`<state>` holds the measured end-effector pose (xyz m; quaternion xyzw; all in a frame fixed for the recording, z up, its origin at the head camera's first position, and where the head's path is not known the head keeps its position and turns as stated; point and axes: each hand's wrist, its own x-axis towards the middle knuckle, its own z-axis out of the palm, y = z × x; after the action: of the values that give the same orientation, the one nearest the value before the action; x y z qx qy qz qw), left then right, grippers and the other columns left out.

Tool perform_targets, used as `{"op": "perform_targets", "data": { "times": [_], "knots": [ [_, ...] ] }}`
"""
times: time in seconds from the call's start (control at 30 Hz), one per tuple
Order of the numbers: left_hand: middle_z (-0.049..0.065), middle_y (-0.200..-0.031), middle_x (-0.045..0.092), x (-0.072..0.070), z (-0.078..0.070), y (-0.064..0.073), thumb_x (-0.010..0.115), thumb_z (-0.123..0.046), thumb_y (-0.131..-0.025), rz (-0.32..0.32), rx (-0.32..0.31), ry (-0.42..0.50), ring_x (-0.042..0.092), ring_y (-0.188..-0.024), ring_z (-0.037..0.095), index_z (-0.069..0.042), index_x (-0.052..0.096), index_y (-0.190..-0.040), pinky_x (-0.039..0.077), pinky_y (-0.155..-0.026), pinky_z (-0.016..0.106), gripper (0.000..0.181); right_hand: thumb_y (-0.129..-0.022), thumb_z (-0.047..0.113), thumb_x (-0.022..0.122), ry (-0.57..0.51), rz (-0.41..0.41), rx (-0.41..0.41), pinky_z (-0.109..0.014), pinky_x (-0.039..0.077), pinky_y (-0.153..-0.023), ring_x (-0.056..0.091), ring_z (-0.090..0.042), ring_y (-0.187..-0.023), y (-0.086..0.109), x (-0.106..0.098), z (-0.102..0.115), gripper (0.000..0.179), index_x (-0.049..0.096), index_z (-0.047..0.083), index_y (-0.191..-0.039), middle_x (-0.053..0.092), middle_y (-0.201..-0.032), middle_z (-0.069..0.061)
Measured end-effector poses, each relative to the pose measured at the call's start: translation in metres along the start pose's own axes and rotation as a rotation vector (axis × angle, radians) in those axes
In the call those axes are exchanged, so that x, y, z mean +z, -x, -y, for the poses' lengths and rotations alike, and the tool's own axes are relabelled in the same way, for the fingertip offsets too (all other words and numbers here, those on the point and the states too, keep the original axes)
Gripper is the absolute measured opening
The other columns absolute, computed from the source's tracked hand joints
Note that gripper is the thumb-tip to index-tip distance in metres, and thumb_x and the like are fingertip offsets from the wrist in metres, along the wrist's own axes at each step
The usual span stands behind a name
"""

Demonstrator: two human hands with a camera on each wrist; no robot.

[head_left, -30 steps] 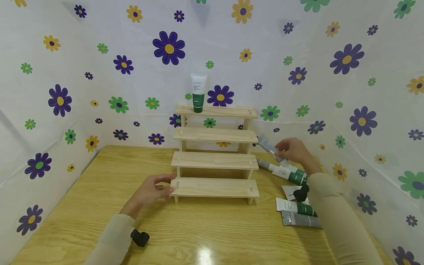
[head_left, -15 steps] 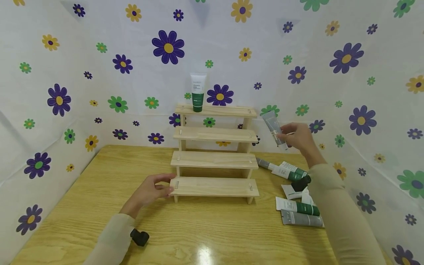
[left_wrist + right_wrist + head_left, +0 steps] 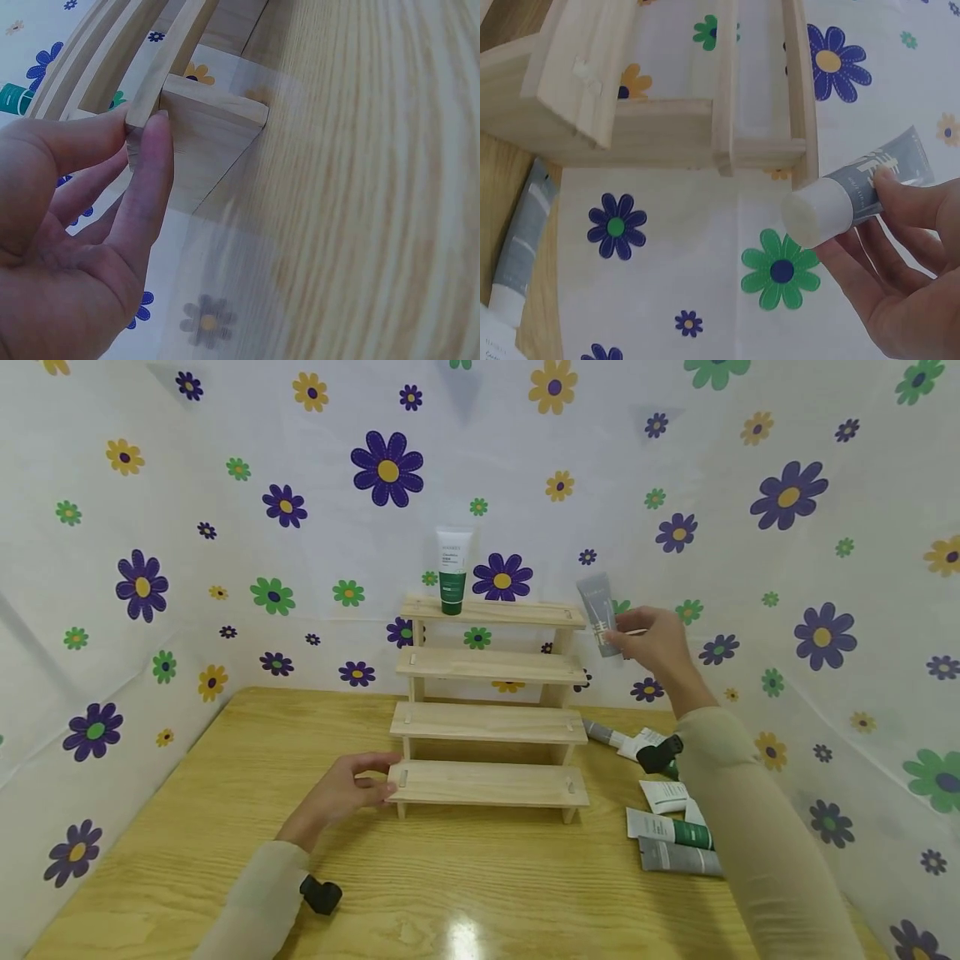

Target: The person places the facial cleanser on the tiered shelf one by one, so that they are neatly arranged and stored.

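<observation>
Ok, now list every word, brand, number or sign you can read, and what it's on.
No text reads with certainty.
Grey plastic tube in the right hand: large pale character-like mark, too blurred.
Upright white-and-green plastic tube on the top wooden shelf: print too small and blurred.
White, green and grey plastic tubes on the wooden table: print too small or blurred.

With twelve o'clock at the top of the head view: one wooden stand (image 3: pixel 491 722) at the centre, bearing four shelves (image 3: pixel 487 783). One green-and-white tube (image 3: pixel 452 572), near twelve. One held grey tube (image 3: pixel 595 600), between two and three. Toward four lie two more grey tubes (image 3: pixel 681 858) and at least four white tubes (image 3: pixel 663 796), overlapping and partly behind a sleeve (image 3: pixel 753 835), so their exact number cannot be told. Two hands: left hand (image 3: pixel 339 791) at eight, right hand (image 3: pixel 654 643) at three. Two black wrist devices (image 3: pixel 322 896), at seven and four. One surface (image 3: pixel 420 872).
</observation>
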<state>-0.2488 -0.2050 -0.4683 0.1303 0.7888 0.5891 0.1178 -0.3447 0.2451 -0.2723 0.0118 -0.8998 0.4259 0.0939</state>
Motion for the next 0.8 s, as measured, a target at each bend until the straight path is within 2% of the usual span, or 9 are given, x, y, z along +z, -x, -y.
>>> {"op": "perform_targets", "data": {
  "times": [0.23,0.5,0.8],
  "knots": [
    [0.028,-0.138,0.055,-0.001,0.0,-0.001,0.069,-0.01,-0.099,-0.002,-0.011,-0.005,0.073,-0.102,0.02,0.0,0.052,-0.148,0.064,-0.085,0.029,0.052,-0.101,0.021,0.068,-0.066,-0.025,-0.038,-0.049,0.055,-0.107,0.063,-0.038,-0.123,-0.007,0.014,0.016,0.047,0.057,-0.001,-0.141,0.06,-0.14,-0.023],
    [0.028,-0.139,0.055,-0.001,-0.001,0.0,0.069,-0.01,-0.099,-0.001,-0.02,-0.013,0.073,-0.101,0.02,0.0,0.052,-0.148,0.064,-0.085,0.03,0.053,-0.1,0.015,0.068,-0.15,-0.059,-0.055,-0.044,0.057,-0.105,0.066,-0.035,-0.12,-0.017,0.037,0.036,0.041,0.06,-0.001,-0.137,0.063,-0.137,-0.021],
    [0.027,-0.14,0.056,0.0,-0.002,0.001,0.069,-0.01,-0.099,-0.006,-0.02,-0.015,0.073,-0.102,0.02,-0.001,0.052,-0.149,0.064,-0.086,0.031,0.053,-0.098,0.014,0.071,-0.226,-0.129,-0.075,-0.043,0.058,-0.103,0.066,-0.032,-0.12,-0.035,0.059,0.052,0.039,0.063,0.0,-0.133,0.067,-0.135,-0.019]
  ]
}}
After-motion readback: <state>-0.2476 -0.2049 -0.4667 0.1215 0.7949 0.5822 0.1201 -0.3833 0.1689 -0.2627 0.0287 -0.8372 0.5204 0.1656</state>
